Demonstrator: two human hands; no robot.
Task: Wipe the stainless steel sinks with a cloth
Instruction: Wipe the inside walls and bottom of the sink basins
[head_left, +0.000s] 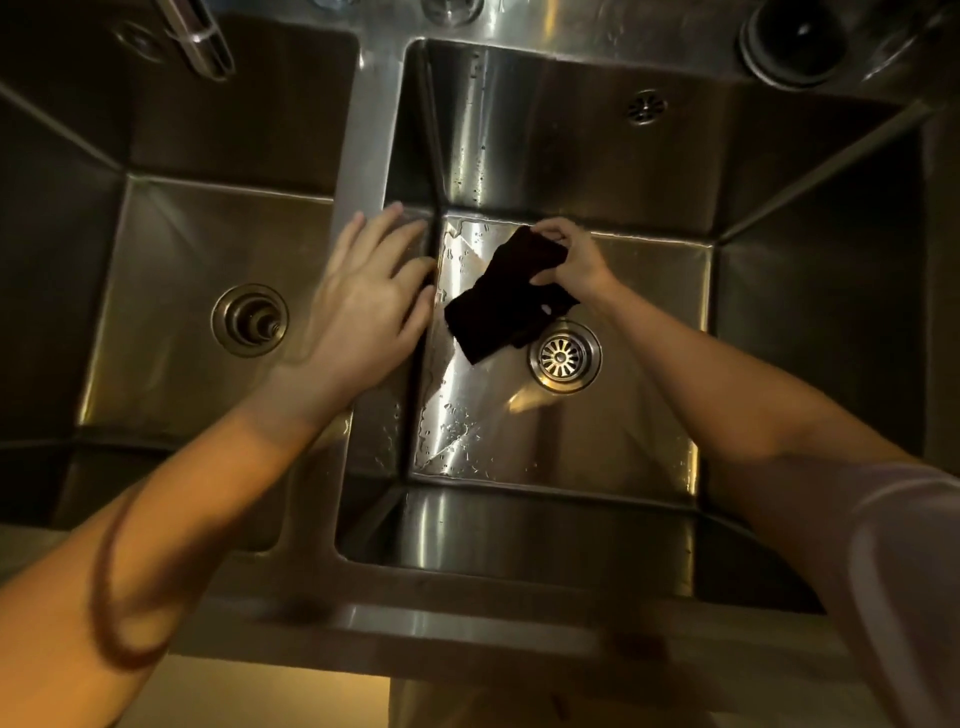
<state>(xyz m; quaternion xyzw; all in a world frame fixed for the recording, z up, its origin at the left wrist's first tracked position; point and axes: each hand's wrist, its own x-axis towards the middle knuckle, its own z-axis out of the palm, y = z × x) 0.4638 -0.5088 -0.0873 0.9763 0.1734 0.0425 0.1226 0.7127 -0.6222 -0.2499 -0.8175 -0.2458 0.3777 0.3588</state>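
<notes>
Two deep stainless steel sinks sit side by side. In the right sink (649, 415) my right hand (571, 254) grips a dark cloth (506, 306), which hangs from it down toward the wet floor of the basin, just left of the round drain strainer (564, 356). My left hand (371, 291) rests with fingers spread and straight on the steel divider (371, 130) between the basins. The left sink (171, 291) has a drain with a stopper (250, 320). Water drops lie on the right basin's floor and left wall.
A faucet spout (200, 36) juts over the left sink at the top. A dark round fitting (795, 39) sits on the back ledge at the top right, and an overflow hole (645, 107) is in the right sink's back wall. The front rim (467, 623) runs below.
</notes>
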